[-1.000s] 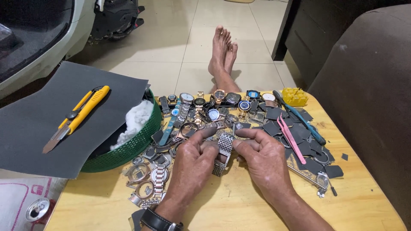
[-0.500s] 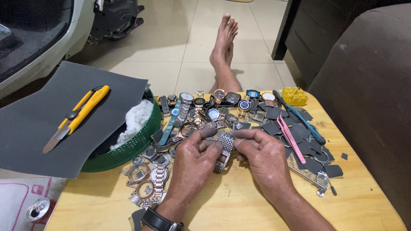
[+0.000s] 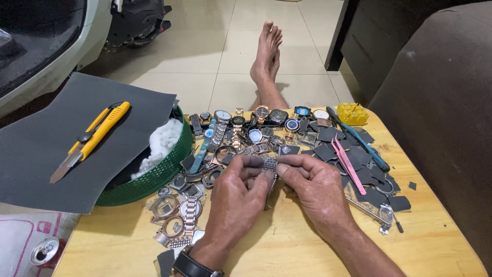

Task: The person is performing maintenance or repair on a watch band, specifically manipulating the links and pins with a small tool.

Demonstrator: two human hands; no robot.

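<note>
Left hand (image 3: 237, 197) and right hand (image 3: 313, 189) pinch a metal watch band (image 3: 270, 165) between thumbs and forefingers, fingertips clamped on its upper end. Band's long axis runs top to bottom, lower end hanging behind the fingers toward the wooden table (image 3: 287, 246). Loose watches (image 3: 241, 128) lie just beyond the fingertips.

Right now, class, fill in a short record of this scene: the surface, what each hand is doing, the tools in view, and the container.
Surface: wooden table
Left hand: pinches one end of a metal watch band
Right hand: pinches the band's other end
Behind hands: row of watches
Tools: pink tweezers; yellow knife on a grey sheet
Container: green basket with white wadding
</note>
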